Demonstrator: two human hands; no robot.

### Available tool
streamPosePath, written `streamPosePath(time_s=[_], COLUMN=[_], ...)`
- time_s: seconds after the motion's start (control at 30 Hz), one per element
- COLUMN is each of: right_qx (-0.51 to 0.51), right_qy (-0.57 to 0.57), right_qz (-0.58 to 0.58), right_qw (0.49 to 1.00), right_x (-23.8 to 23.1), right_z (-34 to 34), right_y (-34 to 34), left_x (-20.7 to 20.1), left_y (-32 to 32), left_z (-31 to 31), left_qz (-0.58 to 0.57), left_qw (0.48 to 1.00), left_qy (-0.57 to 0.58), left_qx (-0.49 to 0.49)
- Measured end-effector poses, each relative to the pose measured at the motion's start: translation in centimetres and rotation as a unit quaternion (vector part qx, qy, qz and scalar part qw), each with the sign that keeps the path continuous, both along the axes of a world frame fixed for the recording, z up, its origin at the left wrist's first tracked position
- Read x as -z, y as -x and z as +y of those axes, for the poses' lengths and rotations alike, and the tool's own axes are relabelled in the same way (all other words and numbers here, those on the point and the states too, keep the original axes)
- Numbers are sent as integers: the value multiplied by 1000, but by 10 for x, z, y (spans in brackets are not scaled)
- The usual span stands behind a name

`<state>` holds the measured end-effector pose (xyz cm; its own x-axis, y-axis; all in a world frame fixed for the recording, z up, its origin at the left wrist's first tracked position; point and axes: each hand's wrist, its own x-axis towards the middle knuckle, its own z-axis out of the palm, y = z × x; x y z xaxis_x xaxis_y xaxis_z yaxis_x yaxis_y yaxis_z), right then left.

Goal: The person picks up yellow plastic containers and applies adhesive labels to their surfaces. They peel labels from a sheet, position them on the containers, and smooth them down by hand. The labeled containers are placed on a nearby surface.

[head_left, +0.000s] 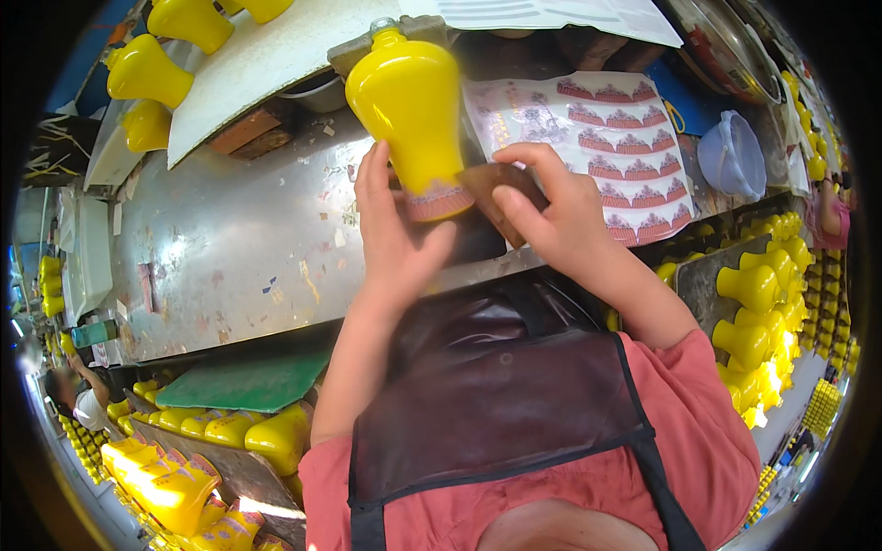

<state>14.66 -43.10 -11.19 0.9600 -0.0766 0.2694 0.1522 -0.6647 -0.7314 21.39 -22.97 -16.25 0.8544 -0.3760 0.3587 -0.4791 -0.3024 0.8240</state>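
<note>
A glossy yellow vase (409, 101) lies in front of me, its narrow neck away from me and its base toward me. Around the base runs a pink patterned decal band (435, 201). My left hand (395, 216) cups the lower left side of the vase, fingers along it and thumb by the base. In my right hand (560, 202) is a flat brown scraper (508, 195), pinched between thumb and fingers, with its edge against the right side of the band. Right of the vase lies a decal sheet (634, 151) printed with rows of pink-and-purple motifs.
The metal tabletop (220, 248) carries scraps and paint marks. A light-blue plastic basin (732, 156) stands at the right. A white board (266, 55) is at the far left, with several yellow vases (147, 69) beside it. More yellow vases (758, 312) stand on racks. A green board (239, 381) lies below the table.
</note>
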Motion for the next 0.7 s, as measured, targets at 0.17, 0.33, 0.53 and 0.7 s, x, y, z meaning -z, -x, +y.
streamPosePath(time_s=[0.17,0.33,0.53,0.7], right_qx=[-66,-13,38,-5], right_qy=[39,-22,-75,-163], right_qz=[37,-40,69,19], right_qw=[996,999,994,986], right_x=[-1,6,22,7], right_z=[-4,-3,-9,-3], right_y=[-6,-7,1,4], left_x=[7,1,-13,-8], left_y=[1,-1,1,1], left_z=[-7,-7,-7,-15], left_qz=[82,27,-77,-85], left_qw=[993,999,991,979], left_qy=[77,23,-102,-158], left_qx=[-26,-33,-33,-97])
